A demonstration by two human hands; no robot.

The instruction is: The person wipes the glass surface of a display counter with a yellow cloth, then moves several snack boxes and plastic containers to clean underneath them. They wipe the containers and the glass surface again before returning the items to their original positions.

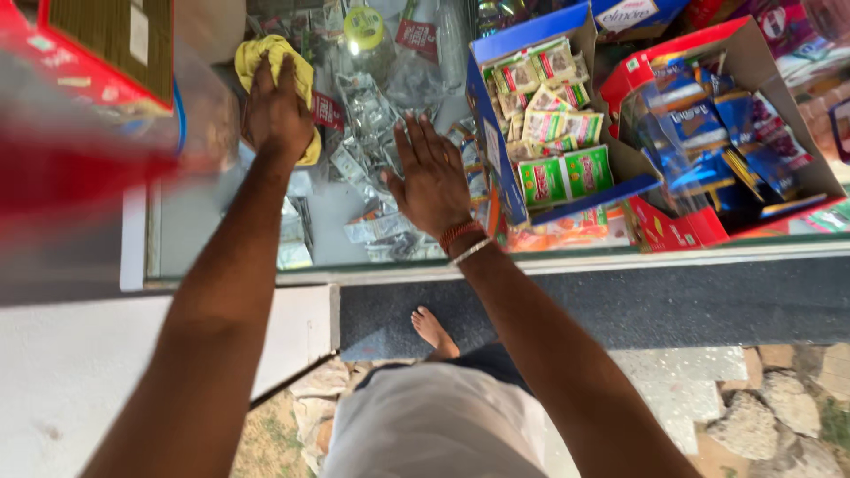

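yellow cloth under left hand — glass counter

A blue cardboard box stands open right of centre, filled with small green, yellow and white sachets. Just beside it on the right, a red box holds glossy blue packets. Silvery sachets lie under the glass counter top, near a small red label. A blurred red carton fills the upper left corner. A yellow-green round lid label sits at the top.
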